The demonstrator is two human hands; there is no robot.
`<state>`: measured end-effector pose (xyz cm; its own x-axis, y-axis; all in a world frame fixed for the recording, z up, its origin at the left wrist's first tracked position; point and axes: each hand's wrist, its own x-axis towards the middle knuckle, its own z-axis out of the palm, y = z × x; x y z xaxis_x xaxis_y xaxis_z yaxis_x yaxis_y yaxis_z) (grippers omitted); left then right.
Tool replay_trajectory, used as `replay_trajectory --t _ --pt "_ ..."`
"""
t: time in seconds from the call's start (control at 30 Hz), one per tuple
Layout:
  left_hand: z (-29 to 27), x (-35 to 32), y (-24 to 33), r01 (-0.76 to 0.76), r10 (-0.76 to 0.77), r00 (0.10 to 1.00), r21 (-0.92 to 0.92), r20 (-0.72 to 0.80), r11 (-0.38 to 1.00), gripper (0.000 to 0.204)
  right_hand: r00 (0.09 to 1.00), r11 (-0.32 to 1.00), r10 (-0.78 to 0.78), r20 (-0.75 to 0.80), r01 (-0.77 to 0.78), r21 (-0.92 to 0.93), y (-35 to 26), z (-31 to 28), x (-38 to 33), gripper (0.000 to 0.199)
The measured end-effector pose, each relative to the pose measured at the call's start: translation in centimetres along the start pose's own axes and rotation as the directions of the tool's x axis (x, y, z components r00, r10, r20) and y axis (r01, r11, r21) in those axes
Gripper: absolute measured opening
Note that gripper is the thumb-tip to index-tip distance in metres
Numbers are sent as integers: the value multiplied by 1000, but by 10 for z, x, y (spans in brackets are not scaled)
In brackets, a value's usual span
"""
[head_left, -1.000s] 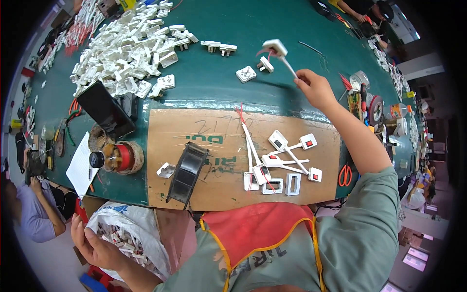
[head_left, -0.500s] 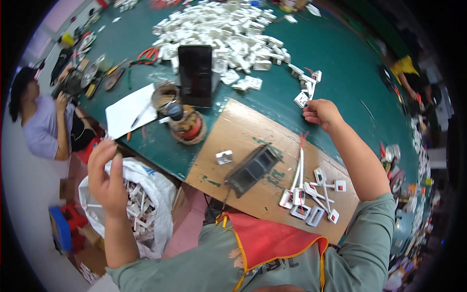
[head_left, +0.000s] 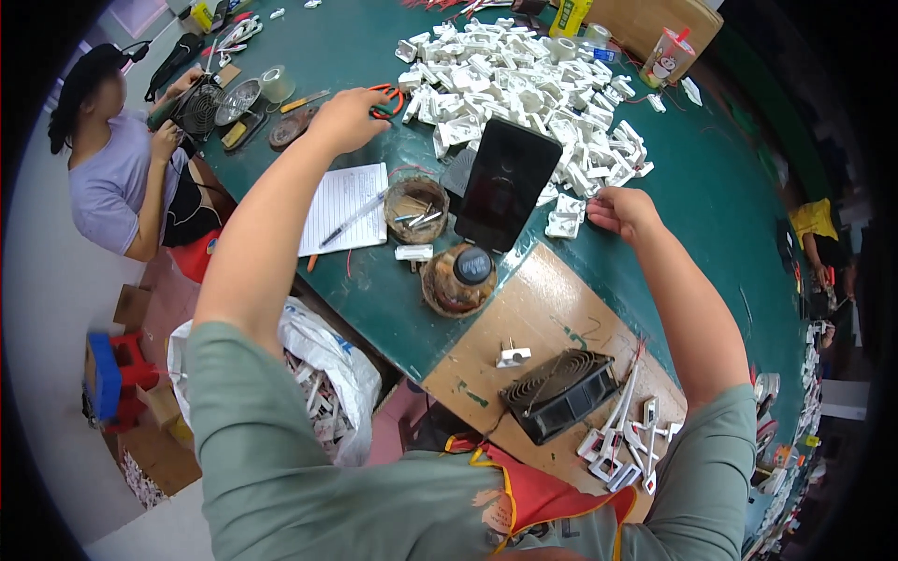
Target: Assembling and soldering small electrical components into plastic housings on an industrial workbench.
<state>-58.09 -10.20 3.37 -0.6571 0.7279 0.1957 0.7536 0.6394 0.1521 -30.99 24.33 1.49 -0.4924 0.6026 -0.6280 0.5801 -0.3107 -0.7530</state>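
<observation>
Two bare hands out over the green table (head_left: pixel 711 271), well apart.

Containers first. Woven bowl (head_left: pixel 389 211), nearer the body than the left hand (head_left: pixel 350 120) and to its right: small metallic bits and stick-like pieces inside. Second woven holder (head_left: pixel 431 297), further along the same line from that hand: a brownish bottle (head_left: pixel 456 292) with a black cap stands in it. White sack (head_left: pixel 363 379), well below the left hand and off the table edge, partly behind that arm: open-mouthed, loaded with small white and reddish pieces. Patterned cup (head_left: pixel 662 62) with a straw, beyond the right hand (head_left: pixel 625 213); contents not visible.

Grip, left: fingers curved down at the orange-and-green-handled tool (head_left: pixel 398 94), which lies just at the fingertips. Can't tell whether they've closed on it.

Grip, right: fingers loosely curled, thumb side toward the white casings pile (head_left: pixel 524 93), at its near edge. Fingertips partly hidden; can't tell if anything is pinched. One white casing (head_left: pixel 564 218) sits just left of them.

Black phone-like slab (head_left: pixel 508 182) stands tilted between the hands, closer to the right one. Brown board (head_left: pixel 552 285) lies bodyward of the right hand, carrying a black fan (head_left: pixel 561 400) and wired white pieces (head_left: pixel 613 444).
</observation>
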Motion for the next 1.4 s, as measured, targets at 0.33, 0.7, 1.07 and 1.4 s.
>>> replay_trajectory --t 0.33,0.7,1.07,1.4 --pt "-4 34 7 123 -182 928 195 326 973 43 999 995 -39 15 40 -88 -34 35 32 14" --pt "-27 3 15 -35 -51 858 157 511 987 41 985 982 -143 96 153 -112 -75 106 61 13" --pt "-26 21 42 125 -86 880 -53 467 991 41 953 960 -266 146 275 -48 -97 184 117 19" --pt "-7 22 43 -42 50 986 -55 159 998 48 714 422 -684 149 554 -718 -108 64 104 24"
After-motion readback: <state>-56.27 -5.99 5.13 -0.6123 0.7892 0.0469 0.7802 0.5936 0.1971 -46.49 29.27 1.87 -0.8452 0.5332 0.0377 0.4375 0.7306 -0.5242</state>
